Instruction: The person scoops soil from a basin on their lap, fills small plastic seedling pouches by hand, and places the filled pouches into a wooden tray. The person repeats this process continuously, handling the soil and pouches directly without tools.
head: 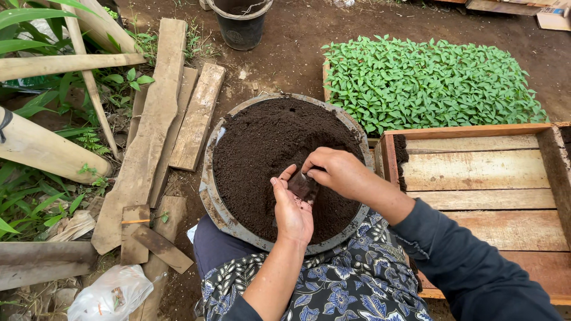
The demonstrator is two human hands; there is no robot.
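Observation:
A round metal basin [209, 189] full of dark soil [262, 148] rests on my lap. My left hand [291, 211] holds a small dark plastic seedling bag [303, 185] upright over the soil, near the basin's near right side. My right hand [336, 172] is closed with its fingertips pinched at the bag's mouth, pressing soil into it. Both hands meet above the soil.
A wooden crate [476, 172] with slatted bottom sits to the right, some filled bags in its far left corner [400, 156]. A tray of green seedlings [428, 83] lies behind it. Loose planks [160, 119] lie left, a black bucket [239, 24] at the back, a white plastic bag [113, 292] near left.

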